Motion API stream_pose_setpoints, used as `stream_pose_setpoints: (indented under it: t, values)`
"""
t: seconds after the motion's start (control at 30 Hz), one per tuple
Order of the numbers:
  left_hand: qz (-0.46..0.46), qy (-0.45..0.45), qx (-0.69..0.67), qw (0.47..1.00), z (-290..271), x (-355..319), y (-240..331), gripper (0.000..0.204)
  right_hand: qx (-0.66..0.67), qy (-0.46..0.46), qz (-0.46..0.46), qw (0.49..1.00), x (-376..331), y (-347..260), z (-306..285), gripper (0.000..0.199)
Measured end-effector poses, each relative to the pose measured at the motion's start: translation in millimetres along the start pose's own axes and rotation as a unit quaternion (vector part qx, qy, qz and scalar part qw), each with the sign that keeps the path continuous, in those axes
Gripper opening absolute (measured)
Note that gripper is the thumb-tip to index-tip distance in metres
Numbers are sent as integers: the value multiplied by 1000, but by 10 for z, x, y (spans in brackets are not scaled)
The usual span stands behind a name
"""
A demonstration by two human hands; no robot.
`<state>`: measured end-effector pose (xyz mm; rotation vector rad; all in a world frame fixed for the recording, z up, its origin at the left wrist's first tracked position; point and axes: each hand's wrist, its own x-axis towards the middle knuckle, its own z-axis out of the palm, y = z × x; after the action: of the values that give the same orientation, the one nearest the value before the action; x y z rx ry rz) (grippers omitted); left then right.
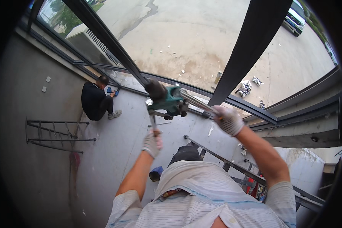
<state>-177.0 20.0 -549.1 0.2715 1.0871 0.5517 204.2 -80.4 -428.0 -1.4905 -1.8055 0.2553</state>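
Observation:
Both my hands wear pale work gloves and hold a green tool with a dark cylindrical end and metal bars (172, 101), raised in front of the window frame. Its exact kind is unclear, as its outline is partly blurred. My left hand (152, 143) is closed around the bar on the tool's near side. Farther right, my right hand (228, 120) grips the end of its long silver bars. The dark end overlaps a slanting dark window bar in view; whether they touch I cannot tell.
A dark metal ladder (231, 164) runs beside me on the right. Another ladder-like frame (59, 131) stands by the left wall. Near the window, a person (95, 99) squats with a blue power tool (112, 91). A thick dark upright (250, 41) divides the window.

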Motion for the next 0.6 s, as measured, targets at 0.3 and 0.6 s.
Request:
stream_pose_setpoints:
  t: [0.3, 0.6]
  values:
    - [-79, -61, -84, 992, 205, 214, -110, 33, 32, 88, 50, 994, 0, 8, 276, 27]
    - [214, 189, 46, 957, -520, -146, 1626, 35, -186, 60, -13, 981, -82, 512, -578, 29]
